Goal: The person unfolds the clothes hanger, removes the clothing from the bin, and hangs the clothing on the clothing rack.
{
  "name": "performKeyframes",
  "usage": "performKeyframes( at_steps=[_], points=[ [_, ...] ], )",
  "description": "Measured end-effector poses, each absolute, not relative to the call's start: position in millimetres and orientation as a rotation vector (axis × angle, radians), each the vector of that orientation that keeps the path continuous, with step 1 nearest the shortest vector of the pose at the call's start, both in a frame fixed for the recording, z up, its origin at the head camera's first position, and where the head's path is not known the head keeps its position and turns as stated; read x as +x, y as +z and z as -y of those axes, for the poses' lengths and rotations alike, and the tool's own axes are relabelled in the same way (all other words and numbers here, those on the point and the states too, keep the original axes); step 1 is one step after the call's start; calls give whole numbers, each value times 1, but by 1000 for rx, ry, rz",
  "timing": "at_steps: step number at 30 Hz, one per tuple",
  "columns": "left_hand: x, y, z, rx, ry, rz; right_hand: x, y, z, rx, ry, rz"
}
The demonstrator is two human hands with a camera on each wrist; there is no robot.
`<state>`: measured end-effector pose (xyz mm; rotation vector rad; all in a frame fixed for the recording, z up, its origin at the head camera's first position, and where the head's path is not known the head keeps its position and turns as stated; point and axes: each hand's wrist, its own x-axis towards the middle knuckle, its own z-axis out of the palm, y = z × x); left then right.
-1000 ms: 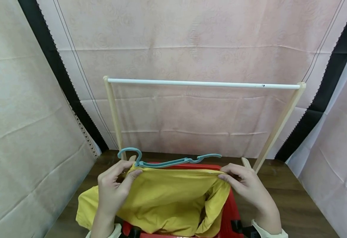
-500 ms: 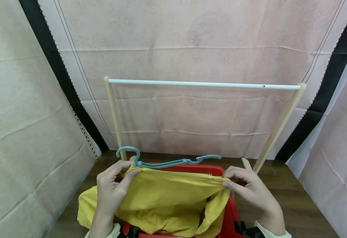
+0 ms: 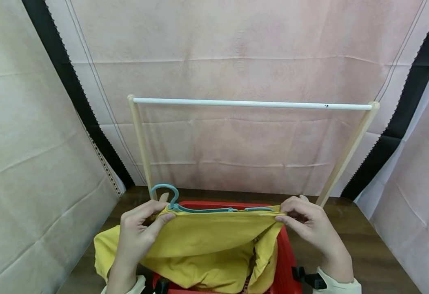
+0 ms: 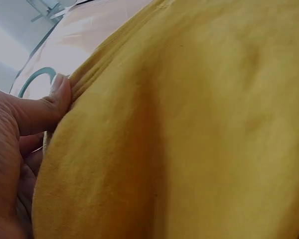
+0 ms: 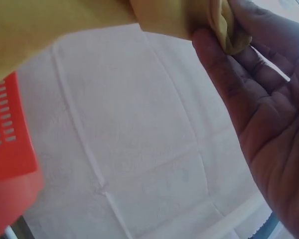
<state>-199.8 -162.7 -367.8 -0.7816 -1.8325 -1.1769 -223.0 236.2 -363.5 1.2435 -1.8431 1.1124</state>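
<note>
In the head view a yellow garment is stretched between both hands, its top edge nearly level. My left hand pinches that edge at the left, beside the hook of a light-blue hanger. My right hand pinches the right end of the edge between thumb and fingers. Most of the hanger lies behind or inside the garment's edge; only its hook and upper bar show. The left wrist view has the thumb pressing the yellow cloth; in the right wrist view a folded bit of cloth sits between the fingertips.
Beneath the garment stands a red basket with slotted walls, on a brown wood-look table. Behind it rises a rack with a white rail and cream posts. Pale cloth walls enclose the space.
The right hand has moved slightly up and outward, levelling the garment's edge. The hanger's right end has dropped down to the cloth edge, and its hook has shifted a little right.
</note>
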Motion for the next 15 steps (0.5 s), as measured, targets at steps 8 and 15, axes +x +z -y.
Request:
performKeyframes(
  at_steps=[8, 15],
  points=[
    [-201, -371, 163, -790, -1162, 1846, -226, -363, -241, 1319, 1171, 1770],
    [-202, -373, 156, -768, -1069, 1870, -227, -363, -242, 1270, 1198, 1752]
  ],
)
